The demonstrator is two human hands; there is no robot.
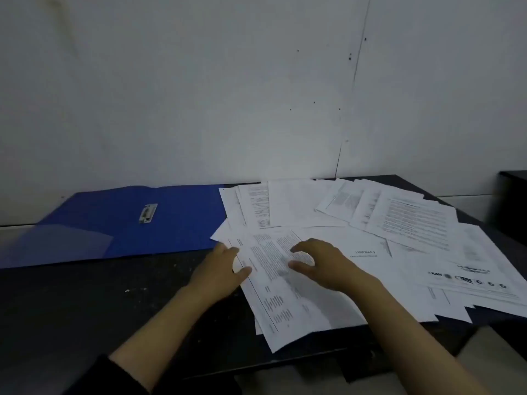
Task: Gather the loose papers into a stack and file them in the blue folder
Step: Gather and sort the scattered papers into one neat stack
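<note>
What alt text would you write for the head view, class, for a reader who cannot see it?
Two bare hands, the left hand and right hand, reach over loose papers scattered across a dark table. An open blue folder with a metal clip lies to their left, against a pale wall.

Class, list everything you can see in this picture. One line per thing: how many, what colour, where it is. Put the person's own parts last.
blue folder: one, blue, lying open on the table's left side by the wall.
metal clip: one, silver, inside the folder.
clear plastic sheet: one, see-through, at the folder's left end.
loose papers: many, white with print, spread overlapping across the right half.
table: one, black, against the wall.
wall: white, behind the table.
left hand: one, at the papers' left edge, fingers loose.
right hand: one, above the nearest papers, fingers spread and bent.
</note>
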